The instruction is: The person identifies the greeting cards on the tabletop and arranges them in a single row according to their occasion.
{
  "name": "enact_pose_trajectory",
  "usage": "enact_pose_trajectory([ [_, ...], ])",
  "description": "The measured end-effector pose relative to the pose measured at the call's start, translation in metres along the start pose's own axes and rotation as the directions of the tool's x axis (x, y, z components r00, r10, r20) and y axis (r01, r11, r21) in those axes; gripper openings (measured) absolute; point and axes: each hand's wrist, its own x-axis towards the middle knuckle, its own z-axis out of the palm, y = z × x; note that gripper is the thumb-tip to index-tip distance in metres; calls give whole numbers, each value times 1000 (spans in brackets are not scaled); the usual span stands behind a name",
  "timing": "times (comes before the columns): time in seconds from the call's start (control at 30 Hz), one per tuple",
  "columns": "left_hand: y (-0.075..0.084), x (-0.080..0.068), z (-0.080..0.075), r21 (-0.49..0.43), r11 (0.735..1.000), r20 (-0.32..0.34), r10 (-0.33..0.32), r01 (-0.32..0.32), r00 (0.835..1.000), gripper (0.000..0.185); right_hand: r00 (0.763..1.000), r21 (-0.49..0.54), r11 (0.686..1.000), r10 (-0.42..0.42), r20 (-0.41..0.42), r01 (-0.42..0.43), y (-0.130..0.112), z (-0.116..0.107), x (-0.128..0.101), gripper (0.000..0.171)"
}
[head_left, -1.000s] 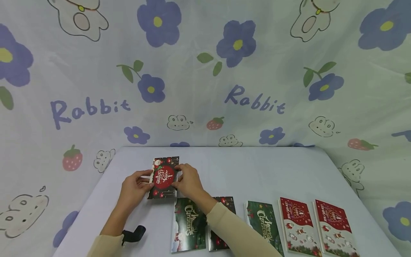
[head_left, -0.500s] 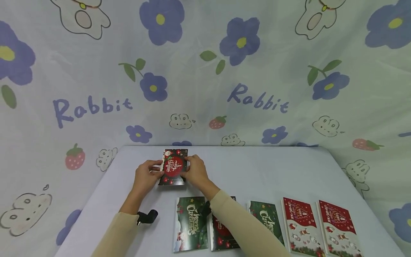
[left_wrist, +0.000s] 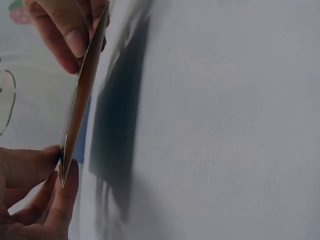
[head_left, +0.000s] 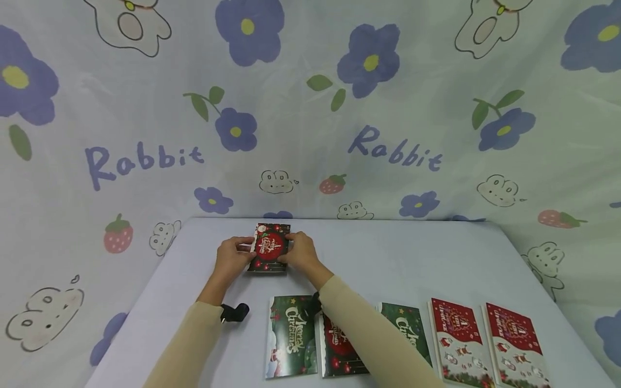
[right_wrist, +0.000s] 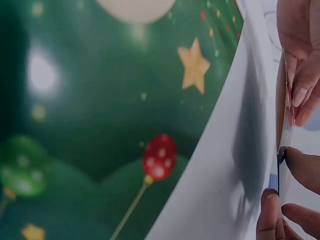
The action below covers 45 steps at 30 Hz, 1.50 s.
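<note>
One dark card with a red circle pinched at its edges by the left hand and right hand, held above the far part of the table, five cards laid in a near row, two green, one dark red, two red-and-white, pale grey tablecloth, flower-and-rabbit printed backdrop hung behind.
</note>
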Motion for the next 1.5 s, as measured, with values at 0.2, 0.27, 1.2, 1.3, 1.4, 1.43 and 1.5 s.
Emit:
enact_pose_trajectory([
  [0.2,0,4,6,17,1000,-5,-6,6,1000,42,1000,-11,1000,26,15,-25,4,4,8,66],
  [0.27,-1,7,7,28,1000,-9,-1,1,1000,42,1000,-13,1000,23,18,-23,5,5,10,67],
  [1.2,-14,16,15,81,997,-3,-3,3,1000,43,992,-153,988,14,126,5,1,10,24,81],
  [1.3,-15,15,17,94,996,4,2,-2,1000,43,992,-149,989,24,126,-5,1,11,23,80],
  [1.4,-16,15,18,98,995,11,3,-4,1000,43,992,-147,989,34,123,-16,0,12,21,80],
  [1.43,-16,15,18,99,995,11,3,-4,1000,43,992,-147,989,37,120,-19,0,12,21,79],
  [1.5,-17,15,18,95,995,12,-3,2,1000,44,992,-153,988,42,117,-24,1,12,21,78],
])
